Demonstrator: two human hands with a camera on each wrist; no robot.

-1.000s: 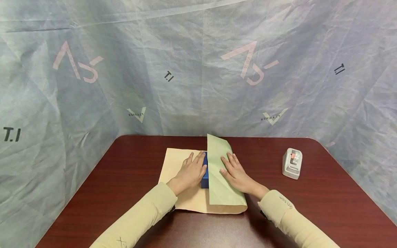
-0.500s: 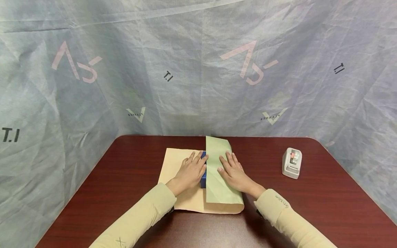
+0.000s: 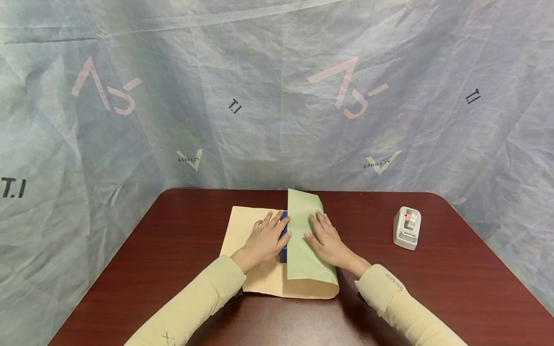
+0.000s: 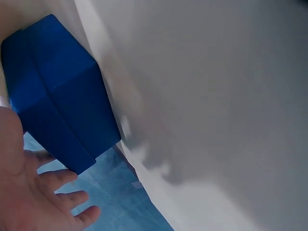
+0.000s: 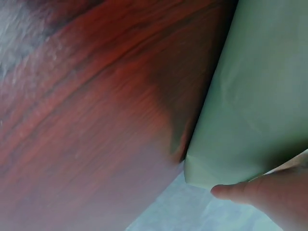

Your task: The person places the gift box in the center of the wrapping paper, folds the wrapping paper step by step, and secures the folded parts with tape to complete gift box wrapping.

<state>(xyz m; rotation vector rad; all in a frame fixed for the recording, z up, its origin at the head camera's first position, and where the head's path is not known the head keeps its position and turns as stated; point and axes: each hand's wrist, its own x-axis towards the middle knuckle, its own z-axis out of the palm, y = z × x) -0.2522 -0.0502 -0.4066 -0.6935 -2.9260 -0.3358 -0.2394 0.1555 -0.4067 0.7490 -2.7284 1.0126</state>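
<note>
A sheet of wrapping paper, cream on its inner face (image 3: 235, 235) and pale green on the outside (image 3: 305, 240), curves up from the right over a blue lidded box (image 3: 283, 256). Much of the box is hidden under this flap in the head view; its side shows in the left wrist view. My left hand (image 3: 264, 240) rests at the box's left part, fingers extended toward the flap's edge. Spread over the green flap on the right, my right hand (image 3: 331, 242) presses the paper with straight fingers. Its fingers (image 5: 236, 192) show at the paper's end in the right wrist view.
A white tape dispenser (image 3: 407, 228) stands on the right side of the dark red wooden table (image 3: 182, 230). A grey printed cloth (image 3: 259, 120) hangs behind the table and along both sides.
The green flap and my right hand have shifted slightly left over the box, and the flap's near edge has risen a little. My left hand has barely moved.
</note>
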